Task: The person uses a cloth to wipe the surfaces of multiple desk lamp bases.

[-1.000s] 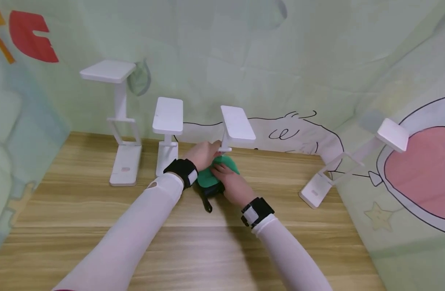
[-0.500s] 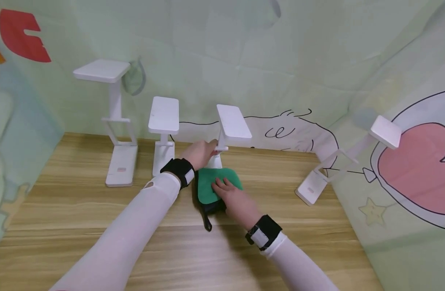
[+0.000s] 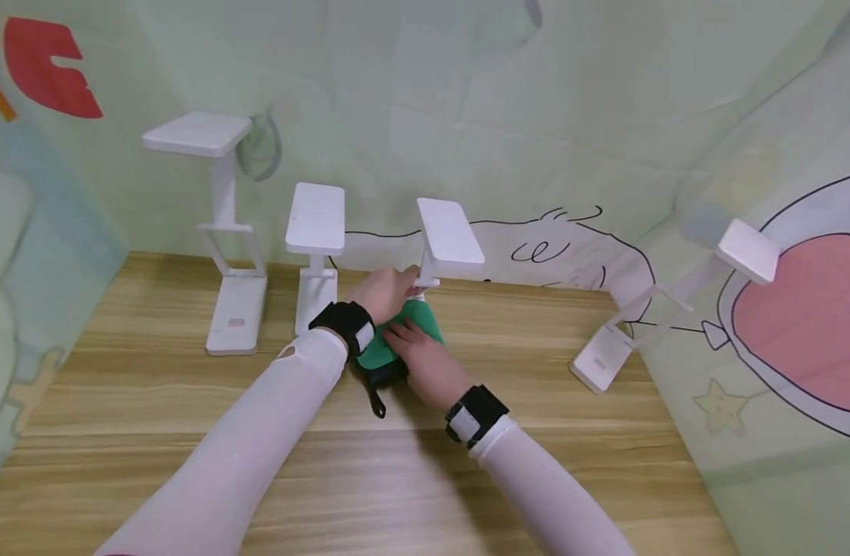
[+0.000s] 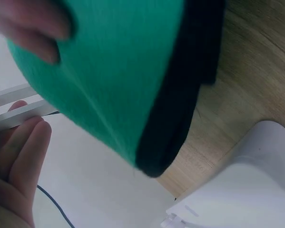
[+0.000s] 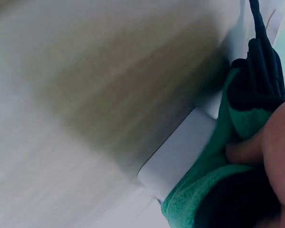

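My left hand (image 3: 384, 295) grips the slim white frame of a desk lamp (image 3: 451, 232) just under its tilted rectangular head. In the left wrist view its fingers (image 4: 30, 147) curl round the thin bars. A green cloth (image 3: 376, 354) with a black underside and a hanging loop lies over the lamp's base. My right hand (image 3: 431, 367) holds this cloth, fingers spread on top. From the right wrist, the thumb (image 5: 247, 152) sinks into a fold of the cloth, beside the white base (image 5: 175, 147). Most of the base is hidden under the cloth.
Two more white lamps stand to the left, one tall (image 3: 237, 316) and one short (image 3: 317, 220) close to my left wrist. Another lamp (image 3: 601, 359) leans at the right edge of the wooden table (image 3: 369, 479). A printed fabric backdrop (image 3: 411, 131) surrounds the table.
The cloth and right hand slid toward me along the base, baring part of it, then moved back toward the lamp's frame and left. The left hand keeps its grip.
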